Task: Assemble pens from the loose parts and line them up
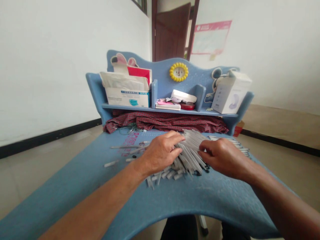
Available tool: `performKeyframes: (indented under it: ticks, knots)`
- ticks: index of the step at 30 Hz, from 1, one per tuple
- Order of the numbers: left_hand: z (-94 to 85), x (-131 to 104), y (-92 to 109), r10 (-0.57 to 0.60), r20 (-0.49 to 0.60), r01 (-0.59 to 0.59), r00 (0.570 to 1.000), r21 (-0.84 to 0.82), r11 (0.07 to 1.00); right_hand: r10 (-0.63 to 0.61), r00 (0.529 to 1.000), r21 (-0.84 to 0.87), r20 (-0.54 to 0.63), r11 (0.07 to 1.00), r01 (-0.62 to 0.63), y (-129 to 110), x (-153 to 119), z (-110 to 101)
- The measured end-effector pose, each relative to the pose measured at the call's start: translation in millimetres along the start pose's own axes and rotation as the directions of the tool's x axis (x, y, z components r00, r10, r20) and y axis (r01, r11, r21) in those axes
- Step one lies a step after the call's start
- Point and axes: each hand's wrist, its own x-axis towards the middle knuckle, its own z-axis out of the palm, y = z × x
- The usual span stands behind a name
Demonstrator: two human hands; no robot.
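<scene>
The slender translucent tubes (pixel 190 156) lie in a fanned heap on the desk (pixel 212 196), and handling them well probably calls for a light touch that keeps them parallel, so none roll away. The left grip (pixel 161 151) reaches over the heap's left side, thumb and forefinger parted; the right grip (pixel 223 156) curls inward at its right, and whether either pinches a tube I cannot tell.

Left grip (pixel 162 150) and right grip (pixel 223 158) flank translucent tubes (pixel 188 158) on a blue desk (pixel 207 198).
</scene>
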Motion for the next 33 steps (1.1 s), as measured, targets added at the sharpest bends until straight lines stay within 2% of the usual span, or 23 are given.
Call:
performKeyframes:
  ticks: [3,6,9,11,15,20,24,28,30,33]
  knots:
    - [-1.0,-1,-3,0.076,0.059,-0.083,0.995,0.125,0.989,-0.044,0.999,0.071,-0.028,0.996,0.046,-11,7,-4]
    - [-4.7,-1,-11,0.028,0.049,-0.038,0.998,0.226,0.973,-0.053,0.996,0.113,-0.076,0.992,0.061,-15,17,-5]
    - [-10.4,0,-22,-0.046,-0.036,0.056,0.998,0.324,0.944,-0.022,0.994,0.099,-0.104,0.995,0.033,-20,26,0]
    - [-14.3,1,-29,-0.099,-0.113,0.134,0.989,0.363,0.922,-0.044,0.997,0.003,-0.060,0.999,0.044,-29,29,6]
    - [-18.1,2,-38,-0.195,-0.231,0.266,0.953,0.333,0.905,-0.148,0.983,-0.195,0.109,0.967,0.167,-54,32,24]
    - [-15.6,1,-37,-0.226,-0.233,0.297,0.946,0.335,0.894,-0.148,0.974,-0.272,0.171,0.943,0.191,-69,38,43]
    - [-14.4,0,-35,-0.225,-0.201,0.284,0.953,0.347,0.894,-0.122,0.982,-0.280,0.140,0.947,0.158,-63,42,49]
    - [-18.1,1,-35,-0.251,-0.166,0.294,0.954,0.337,0.894,-0.060,0.998,-0.214,0.002,0.975,0.059,-45,44,38]
    - [-20.9,1,-37,-0.272,-0.145,0.307,0.951,0.348,0.886,-0.033,0.996,-0.103,-0.077,0.994,0.024,-30,46,28]
    - [-23.8,0,-42,-0.297,-0.099,0.312,0.950,0.390,0.867,-0.016,0.988,0.178,-0.151,0.983,0.043,-5,47,12]
